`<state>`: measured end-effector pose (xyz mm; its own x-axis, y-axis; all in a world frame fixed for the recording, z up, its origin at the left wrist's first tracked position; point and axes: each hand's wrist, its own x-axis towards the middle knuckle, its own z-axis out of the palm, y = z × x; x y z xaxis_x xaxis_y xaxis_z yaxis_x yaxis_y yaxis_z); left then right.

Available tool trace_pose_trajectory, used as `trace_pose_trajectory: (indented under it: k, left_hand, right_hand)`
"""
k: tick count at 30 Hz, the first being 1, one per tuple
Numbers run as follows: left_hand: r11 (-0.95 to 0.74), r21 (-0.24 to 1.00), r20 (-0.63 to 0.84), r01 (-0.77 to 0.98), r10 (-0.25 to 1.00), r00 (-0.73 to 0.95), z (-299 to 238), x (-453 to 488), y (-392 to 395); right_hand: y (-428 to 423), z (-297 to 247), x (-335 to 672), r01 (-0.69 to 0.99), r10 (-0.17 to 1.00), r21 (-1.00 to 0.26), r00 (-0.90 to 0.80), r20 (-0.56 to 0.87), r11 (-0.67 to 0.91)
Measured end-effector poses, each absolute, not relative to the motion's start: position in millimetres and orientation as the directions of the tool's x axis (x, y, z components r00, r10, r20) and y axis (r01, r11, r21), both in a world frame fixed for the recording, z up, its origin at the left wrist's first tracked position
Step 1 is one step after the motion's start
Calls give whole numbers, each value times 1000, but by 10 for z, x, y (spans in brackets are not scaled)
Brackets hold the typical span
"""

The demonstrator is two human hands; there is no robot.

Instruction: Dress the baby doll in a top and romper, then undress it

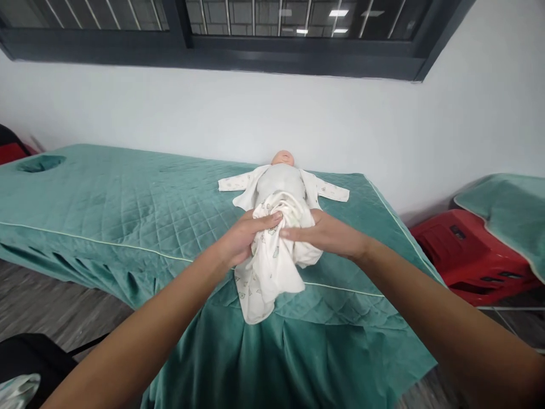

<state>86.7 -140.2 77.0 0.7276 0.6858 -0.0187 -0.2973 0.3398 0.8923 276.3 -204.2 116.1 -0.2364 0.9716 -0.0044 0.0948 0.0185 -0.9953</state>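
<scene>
A baby doll (284, 158) lies on its back near the far edge of a green quilted bed (128, 204), head toward the wall. It wears a white printed garment (272, 267) whose sleeves spread out to both sides. My left hand (244, 236) grips the bunched cloth over the doll's lower body from the left. My right hand (327, 234) holds the same bundle from the right, fingertips meeting the left hand's. The loose cloth end hangs over the bed's near edge.
A white wall and a dark-framed window (255, 34) stand behind the bed. A red plastic stool (468, 255) lies on the floor at right, beside another green-covered bed (506, 216). A dark object with white cloth (21, 369) sits at bottom left.
</scene>
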Motion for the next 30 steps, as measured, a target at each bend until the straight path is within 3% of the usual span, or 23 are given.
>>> trace_pose_trajectory:
  k: [4,7,12,14,16,18,21,24,30]
  left_hand:
    - [376,909,-77,-182,580,811,669,904,-1577]
    - [352,934,-134,-60,500,856,643,919,-1636]
    - [331,921,-74,-203,663,745,604,1036,-1523]
    - [269,957,-124,-113,726,677,560,1109,-1443]
    - [93,989,-142,112,776,615,516,1182,-1379]
    - [-193,905,-86,379,789,608,485,1242,-1344]
    - [-504,605,-50,617,749,661,467,1291,-1342]
    - [-548,496,-95,674,737,669,468,1295,-1362]
    - [-546,547,-107,634,705,701,518,1259,-1362]
  right_hand:
    - [-2036,1115,2873,-105,995,-994,-101,17,6]
    - [-2113,1060,2944,-228,993,-973,-115,-16,-42]
    - [-2264,771,2965,-286,989,-952,-123,-80,-112]
    - [-2293,549,2936,-265,978,-945,-130,-164,-194]
    - [-2304,310,2898,-239,963,-935,-116,-242,-263]
    - [-2300,114,2866,-222,965,-939,-65,-255,-263]
    - [-2284,-38,2841,-173,973,-958,-6,-230,-227]
    - [-2271,-66,2839,-56,981,-980,34,-191,-189]
    - [-2275,-86,2830,69,992,-994,93,-80,-86]
